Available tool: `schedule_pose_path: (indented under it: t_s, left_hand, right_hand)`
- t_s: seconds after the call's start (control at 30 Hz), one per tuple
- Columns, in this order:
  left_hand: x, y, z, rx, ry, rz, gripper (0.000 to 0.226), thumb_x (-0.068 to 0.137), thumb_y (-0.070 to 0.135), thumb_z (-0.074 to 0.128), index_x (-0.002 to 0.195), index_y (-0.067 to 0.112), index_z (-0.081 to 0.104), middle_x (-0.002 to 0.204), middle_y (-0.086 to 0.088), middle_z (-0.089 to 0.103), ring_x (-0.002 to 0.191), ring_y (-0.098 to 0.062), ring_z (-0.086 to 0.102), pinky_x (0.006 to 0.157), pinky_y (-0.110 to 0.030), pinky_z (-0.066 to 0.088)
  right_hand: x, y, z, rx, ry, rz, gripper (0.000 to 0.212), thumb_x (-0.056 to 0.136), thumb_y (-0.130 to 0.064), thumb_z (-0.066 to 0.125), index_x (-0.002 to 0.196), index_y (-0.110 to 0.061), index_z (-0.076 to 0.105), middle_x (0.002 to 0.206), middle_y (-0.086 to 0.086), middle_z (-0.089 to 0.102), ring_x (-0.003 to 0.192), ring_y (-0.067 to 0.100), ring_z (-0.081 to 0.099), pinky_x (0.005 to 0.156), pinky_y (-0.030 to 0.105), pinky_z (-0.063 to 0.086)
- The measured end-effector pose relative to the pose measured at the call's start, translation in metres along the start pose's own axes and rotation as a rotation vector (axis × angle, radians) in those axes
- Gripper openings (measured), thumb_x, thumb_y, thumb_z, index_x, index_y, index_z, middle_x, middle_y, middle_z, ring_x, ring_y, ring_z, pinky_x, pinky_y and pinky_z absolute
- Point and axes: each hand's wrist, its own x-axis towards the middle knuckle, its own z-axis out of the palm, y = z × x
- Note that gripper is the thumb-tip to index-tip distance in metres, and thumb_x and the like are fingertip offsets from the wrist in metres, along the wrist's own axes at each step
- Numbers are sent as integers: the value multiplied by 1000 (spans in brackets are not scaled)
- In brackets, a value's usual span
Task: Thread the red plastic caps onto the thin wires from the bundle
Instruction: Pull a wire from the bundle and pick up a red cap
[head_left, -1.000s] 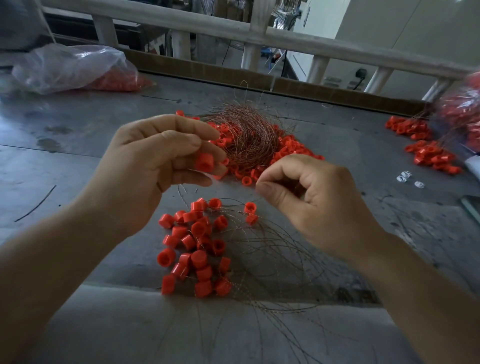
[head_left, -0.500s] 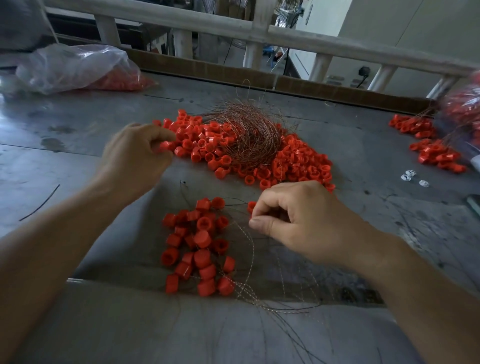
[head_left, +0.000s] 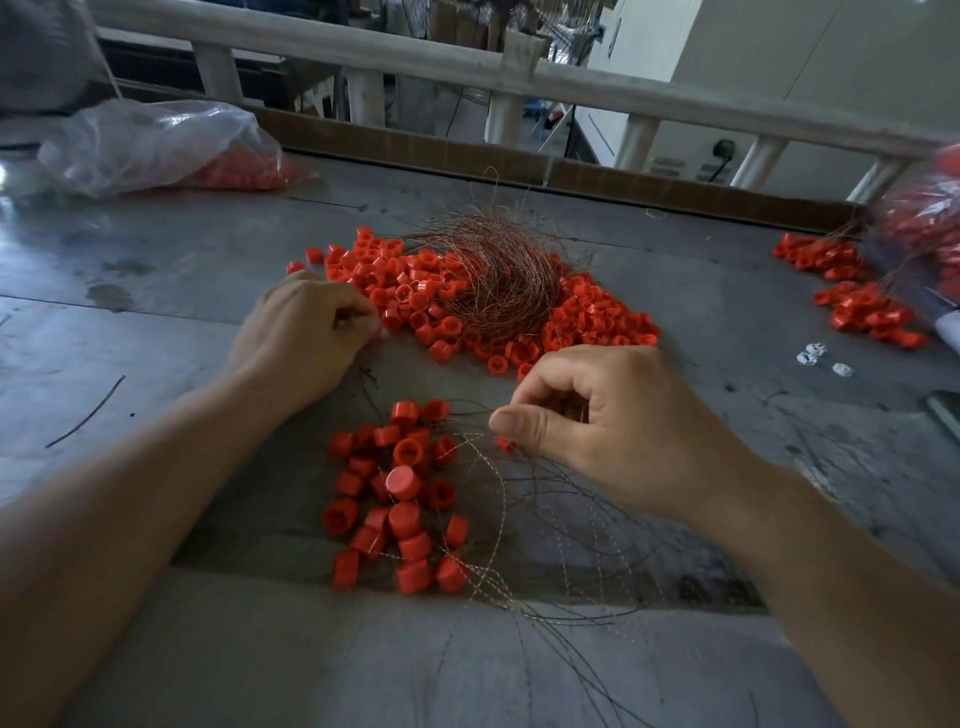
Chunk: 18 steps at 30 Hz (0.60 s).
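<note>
A heap of loose red caps (head_left: 597, 322) lies mid-table, with a tangled copper wire bundle (head_left: 498, 280) on top of it. My left hand (head_left: 301, 338) rests at the heap's left edge with its fingertips pinched together; what they hold is hidden. Nearer to me sits a cluster of red caps on thin wires (head_left: 402, 493), and their wires (head_left: 550, 551) fan out to the right. My right hand (head_left: 613, 426) hovers just right of that cluster, thumb and forefinger pinched on a thin wire. A small red cap (head_left: 506, 445) shows under the thumb.
A clear plastic bag of red caps (head_left: 156, 145) lies at the back left and another bag (head_left: 924, 213) at the far right, with more caps (head_left: 857, 306) spilled beside it. Small white pieces (head_left: 821, 358) lie right. A wooden railing (head_left: 519, 78) runs behind the table.
My left hand let go of its cap and moved down and away to the edge of the loose heap. My right hand dropped with its wire to the table beside the threaded cluster.
</note>
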Motion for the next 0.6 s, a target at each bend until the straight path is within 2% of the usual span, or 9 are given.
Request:
schedule_pose_path:
  t_s: [0.23, 0.37, 0.43, 0.5, 0.6]
  left_hand:
    - [-4, 8, -3, -44, 0, 21, 9, 86, 11, 60, 86, 13, 68, 78, 8, 53, 76, -11, 49, 71, -27, 36]
    - [-7, 14, -12, -117, 68, -4, 5, 86, 10, 59, 87, 10, 64, 76, 5, 55, 74, -18, 55, 66, -28, 37]
    - [-12, 19, -16, -239, 80, -47, 11, 85, 10, 62, 95, 14, 64, 77, 9, 56, 69, -9, 55, 61, -22, 38]
    - [-18, 26, -18, -313, 47, -30, 21, 83, 8, 64, 102, 16, 66, 82, 10, 59, 74, -8, 58, 69, -20, 44]
    - [-25, 35, -18, -337, 7, 25, 22, 81, 7, 66, 101, 17, 68, 85, 8, 60, 79, -13, 60, 79, -26, 48]
  right_hand:
    - [3, 4, -2, -31, 73, 26, 42, 70, -57, 50, 72, -19, 67, 64, -14, 59, 68, 3, 55, 60, 13, 43]
    - [5, 14, -2, -58, 190, 75, 20, 79, -37, 64, 72, -18, 67, 62, -15, 56, 63, 2, 53, 58, 13, 42]
    - [9, 21, -4, -66, 258, 111, 12, 80, -29, 66, 76, -18, 67, 63, -14, 57, 58, 4, 53, 56, 16, 43]
    - [14, 28, -4, -72, 294, 150, 9, 81, -25, 67, 87, -18, 68, 67, -14, 57, 61, 4, 54, 62, 22, 47]
    - [22, 35, 0, -64, 290, 178, 24, 80, -25, 69, 103, -18, 66, 66, -17, 54, 61, 0, 51, 64, 17, 44]
